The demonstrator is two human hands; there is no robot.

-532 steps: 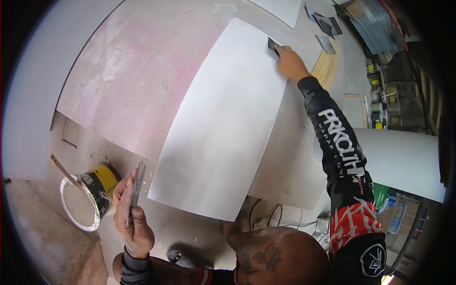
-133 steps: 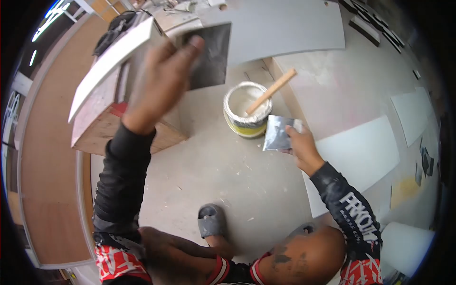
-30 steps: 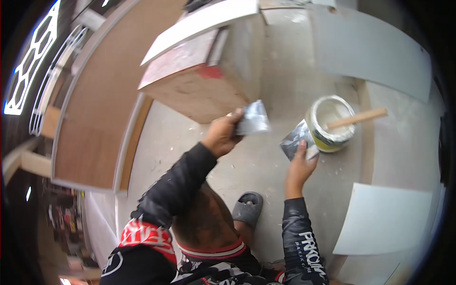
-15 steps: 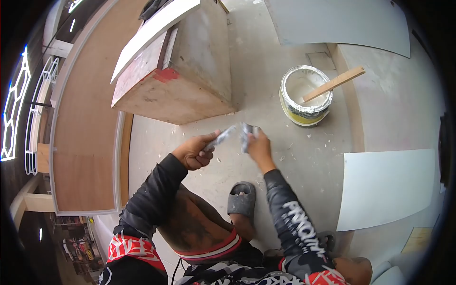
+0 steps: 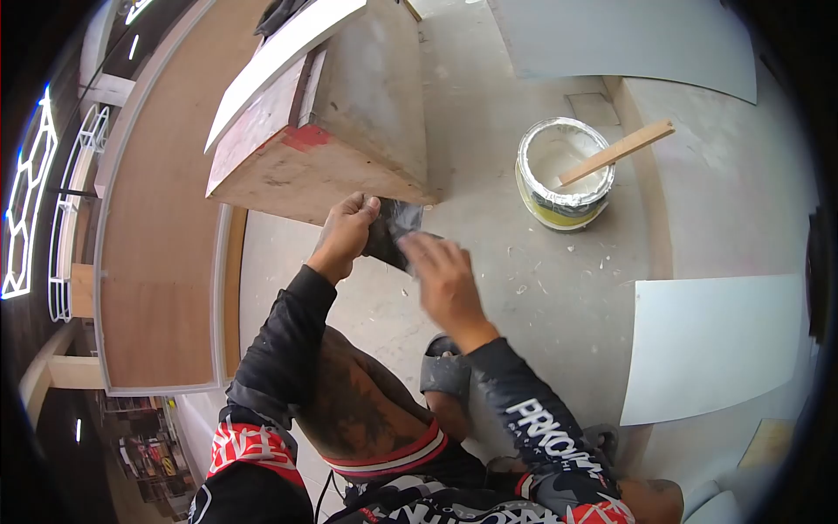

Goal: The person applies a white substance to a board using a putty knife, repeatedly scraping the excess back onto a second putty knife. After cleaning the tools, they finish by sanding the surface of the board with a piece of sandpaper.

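Observation:
My left hand (image 5: 345, 234) is closed on the near edge of a dark, flat putty spreader (image 5: 384, 237), thumb on top. Pale smears show near its far edge. My right hand (image 5: 447, 275) is at the spreader's right side, its fingers bent over the edge and blurred by motion. Whether a second piece sits under those fingers is hidden. Both hands are just in front of the lower edge of a worn wooden box (image 5: 375, 131) with a red patch on its corner.
An open bucket (image 5: 563, 214) of white paste stands to the right, a wooden stick (image 5: 624, 150) leaning out of it. White panels (image 5: 711, 345) lie at the right. A framed brown board (image 5: 157, 323) is at the left. Pale scraps dot the floor (image 5: 532, 323).
Both hands have moved up towards the box and come together. The left hand's white-smeared piece now shows a broad dark face. The right hand's piece is no longer plainly visible.

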